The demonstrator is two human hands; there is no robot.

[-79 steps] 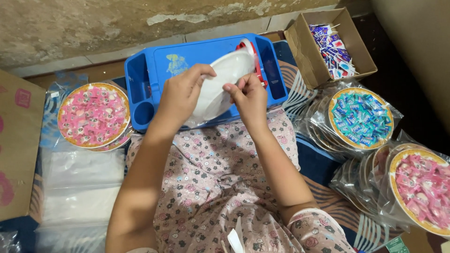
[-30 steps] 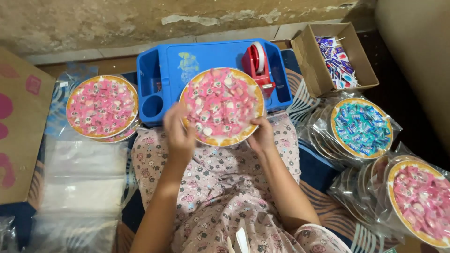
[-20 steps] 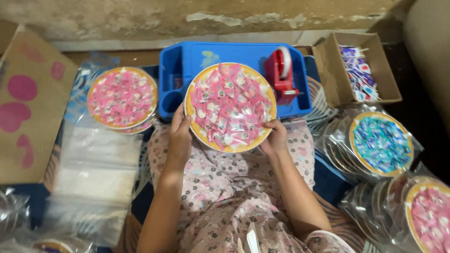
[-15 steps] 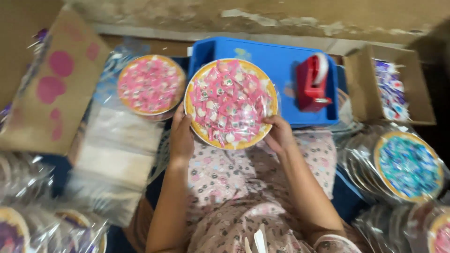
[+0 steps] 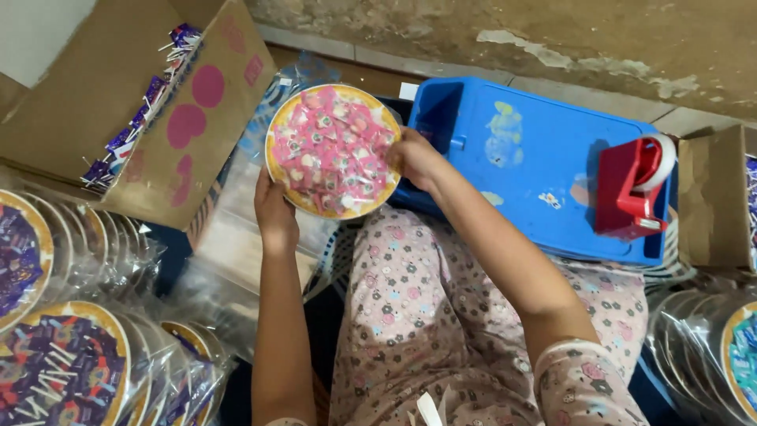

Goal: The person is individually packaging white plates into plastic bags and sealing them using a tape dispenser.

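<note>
Round pink plate (image 5: pixel 333 151), yellow-rimmed, covered with small pink wrapped pieces and sealed in clear film, is held above the person's lap, left of the blue plastic tray (image 5: pixel 536 173). The left hand (image 5: pixel 274 211) cups its lower left edge from beneath, fingers closed on the rim; the right hand (image 5: pixel 415 156) grips the right edge, thumb on top. It appears light and fairly stiff, though the film is probably slippery, so opposite rim edges offer the safest hold. A red tape dispenser (image 5: pixel 633 188) stands on the tray. A cardboard box (image 5: pixel 118 102) and stacked purple plates (image 5: pixel 63 371) lie to the left.
</note>
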